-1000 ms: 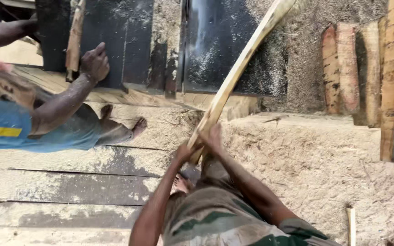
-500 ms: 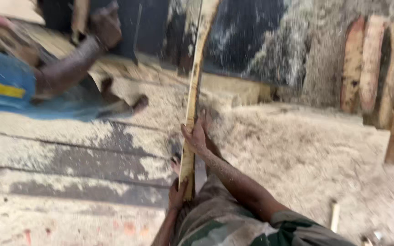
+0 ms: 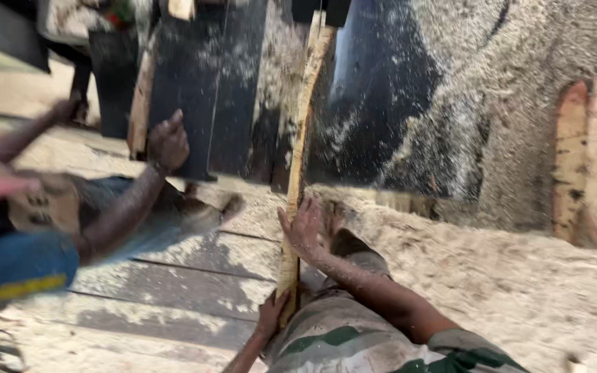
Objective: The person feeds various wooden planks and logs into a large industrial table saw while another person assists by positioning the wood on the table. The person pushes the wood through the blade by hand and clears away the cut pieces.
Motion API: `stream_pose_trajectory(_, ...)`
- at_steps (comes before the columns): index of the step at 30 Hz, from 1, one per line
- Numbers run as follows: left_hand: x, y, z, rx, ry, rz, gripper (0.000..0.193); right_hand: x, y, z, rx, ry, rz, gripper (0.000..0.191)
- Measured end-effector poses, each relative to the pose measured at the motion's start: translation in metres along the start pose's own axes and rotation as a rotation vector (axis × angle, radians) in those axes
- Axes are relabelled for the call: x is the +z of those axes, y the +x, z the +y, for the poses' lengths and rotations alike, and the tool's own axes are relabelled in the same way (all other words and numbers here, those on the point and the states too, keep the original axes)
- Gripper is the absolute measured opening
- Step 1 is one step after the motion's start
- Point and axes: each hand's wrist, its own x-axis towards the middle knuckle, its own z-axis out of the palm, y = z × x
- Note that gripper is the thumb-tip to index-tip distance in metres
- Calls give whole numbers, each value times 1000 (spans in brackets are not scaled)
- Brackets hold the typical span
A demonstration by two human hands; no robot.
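While upright, wooden slat [image 3: 300, 145] sits gripped between both hands [image 3: 290, 273].

Pale yellow-tan wooden slat [image 3: 298, 159] — camouflage green-and-beige trousers [image 3: 354, 338] — co-worker's blue, yellow-striped garment [image 3: 15, 273]

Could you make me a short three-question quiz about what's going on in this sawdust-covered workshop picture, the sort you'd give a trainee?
1. True or false: both of the person's hands are on the long pale wooden strip.
2. Which hand is higher up the strip: (a) the right hand, or (b) the left hand?
3. What covers the grey wooden floor planks?

Key:
1. True; each hand rests against the strip, though the exact grip is blurred.
2. (a), the right hand; the left hand is at the strip's lower end.
3. Pale sawdust, thicker at the right.
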Motion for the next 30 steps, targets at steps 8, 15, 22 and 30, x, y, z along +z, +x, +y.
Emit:
stream_pose_trajectory(8,9,37,135,78,427,55,64,-25,66,60,-8,262,-712,115)
stream_pose_trajectory(15,14,68,244,596,947,275,127,-13,104,64,-84,287,-569,122)
stream_pose_trajectory(22,18,131,287,862,1117,474,98,-32,190,47,62,235,-351,108)
stream_pose_trajectory(30,22,182,365,668,1230,357,112,-75,266,36,149,282,-295,103)
